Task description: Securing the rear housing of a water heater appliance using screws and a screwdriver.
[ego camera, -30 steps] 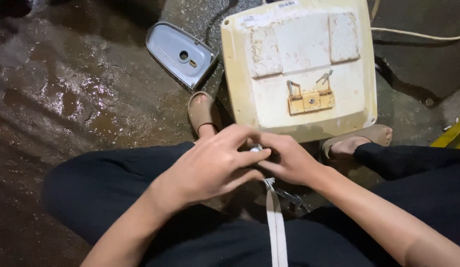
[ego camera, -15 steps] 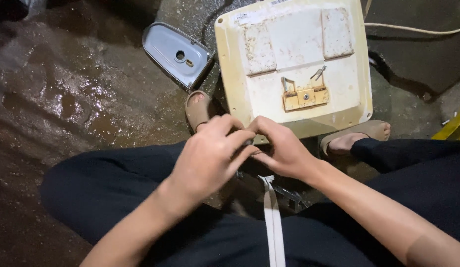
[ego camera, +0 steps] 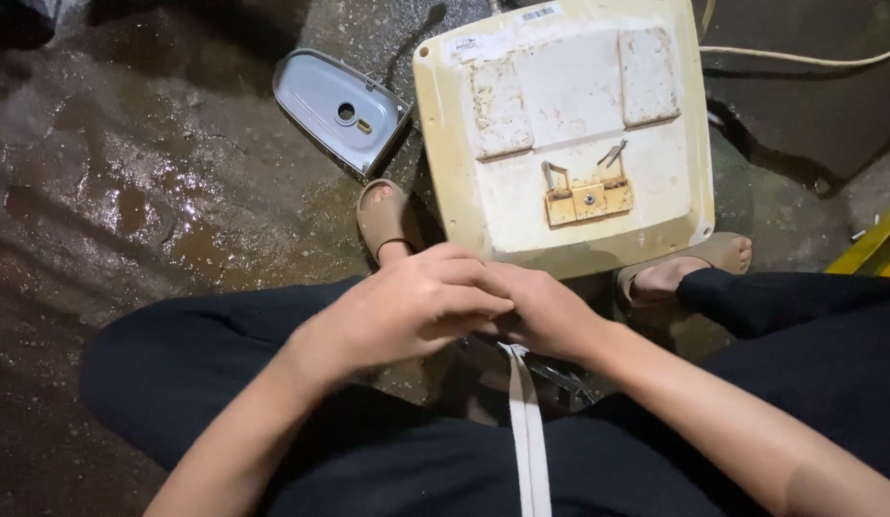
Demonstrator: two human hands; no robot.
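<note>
My left hand (ego camera: pixel 407 306) and my right hand (ego camera: pixel 545 311) are pressed together over my lap, fingers curled around something small that stays hidden between them. A flat white cord (ego camera: pixel 526 431) hangs down from under the hands. Just beyond them lies a cream, stained appliance base (ego camera: pixel 569 124), bottom side up, with a small yellowed terminal block and bare wire ends (ego camera: pixel 589 196) at its middle. The hands are close to its near edge, not touching it as far as I can tell.
A grey metal teardrop-shaped plate (ego camera: pixel 340 110) lies on the wet concrete floor (ego camera: pixel 129 191) at the left. My sandalled feet (ego camera: pixel 388 220) flank the base. A pale cable (ego camera: pixel 799 56) runs at top right; a yellow edge (ego camera: pixel 876 249) shows at right.
The view has shifted slightly, so the base sits a little higher in frame. My hands stay clasped together, the left fingers closing further over the right.
</note>
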